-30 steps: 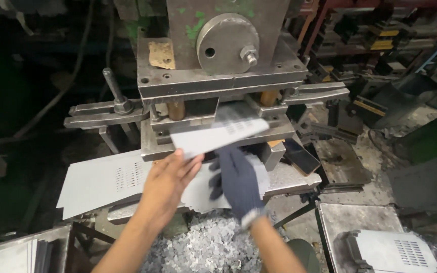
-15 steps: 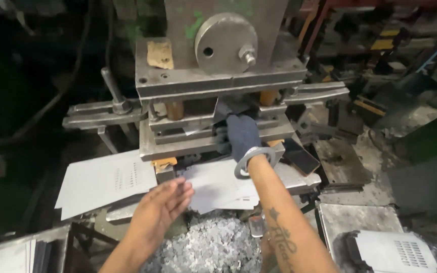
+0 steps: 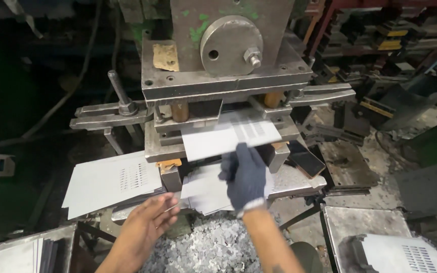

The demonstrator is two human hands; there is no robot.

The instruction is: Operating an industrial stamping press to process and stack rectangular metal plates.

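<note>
Holding slotted sheet (image 3: 228,135) | right hand (image 3: 246,177) | long axis left-right

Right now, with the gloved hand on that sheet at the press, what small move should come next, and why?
Probably draw the punched sheet clear of the die. The gloved right hand holds its near edge, the sheet tilts half out of the press opening, and slots already show in it. The bare left hand rests open by the blank sheets below, touching nothing firmly.

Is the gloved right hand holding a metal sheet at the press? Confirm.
Yes, the gloved right hand grips a slotted sheet at the press die.
</note>
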